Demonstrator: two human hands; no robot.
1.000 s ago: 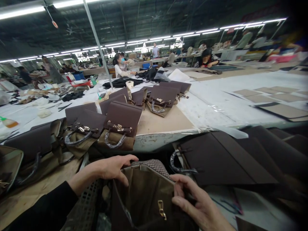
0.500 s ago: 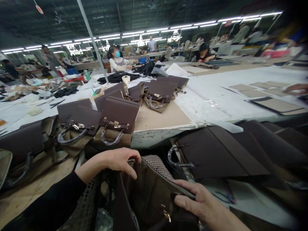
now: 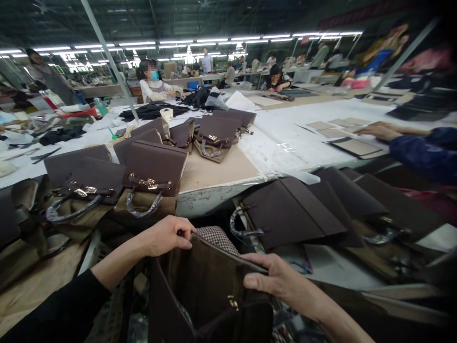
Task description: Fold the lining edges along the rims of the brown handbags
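A dark brown handbag [image 3: 210, 271] sits at my lap, its mouth spread so that the olive-brown inside shows. A small gold metal fitting [image 3: 233, 302] is on it, low and toward the right. My left hand [image 3: 170, 237] pinches the bag's rim at the far left corner, thumb and fingers closed on the edge. Along the right part of the same rim, my right hand [image 3: 273, 281] grips with the thumb inside and the fingers outside. Checked cloth [image 3: 217, 239] shows just beyond the rim.
Several finished-looking brown handbags [image 3: 153, 166] with wrapped handles stand on the table ahead and left. More brown bags [image 3: 289, 209] lie close on my right. A co-worker's hands [image 3: 382, 131] rest by flat beige pieces at the right. A slanted pole [image 3: 110, 59] rises behind the bags.
My left thumb and fingers have closed on the bag's rim, where they were apart before. The view has turned right, bringing a co-worker's sleeves into sight.
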